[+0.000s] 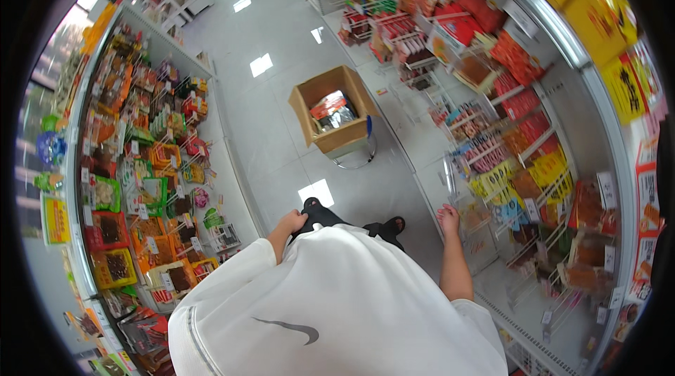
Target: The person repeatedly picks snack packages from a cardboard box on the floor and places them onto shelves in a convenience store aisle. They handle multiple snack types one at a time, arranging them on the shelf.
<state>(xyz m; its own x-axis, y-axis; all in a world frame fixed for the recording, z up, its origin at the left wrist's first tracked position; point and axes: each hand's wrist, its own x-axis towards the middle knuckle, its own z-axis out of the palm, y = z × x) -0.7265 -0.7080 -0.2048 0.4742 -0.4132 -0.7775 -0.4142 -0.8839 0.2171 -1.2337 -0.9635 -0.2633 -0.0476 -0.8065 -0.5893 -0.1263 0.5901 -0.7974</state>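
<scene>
My left hand (291, 223) hangs by my left thigh with its fingers curled against the black trousers (327, 217). Whether it pinches the cloth cannot be made out. My right hand (449, 217) is held away from my body, beside the right-hand shelving; it holds nothing and its fingers are loosely apart. Ahead of my feet, an open cardboard box (345, 139) rests on what looks like a stool with a round metal base (358, 164). Inside the box lie some plastic snack packets (335, 109), partly red, partly dark and shiny.
Packaged snacks (158, 154) hang on hooks along the left rack. The right rack (567, 91) carries red packets (459, 22), yellow packets (551, 175) and several protruding wire hooks. Yellow cartons (590, 17) sit on top. Tiled floor (253, 107) runs between the racks.
</scene>
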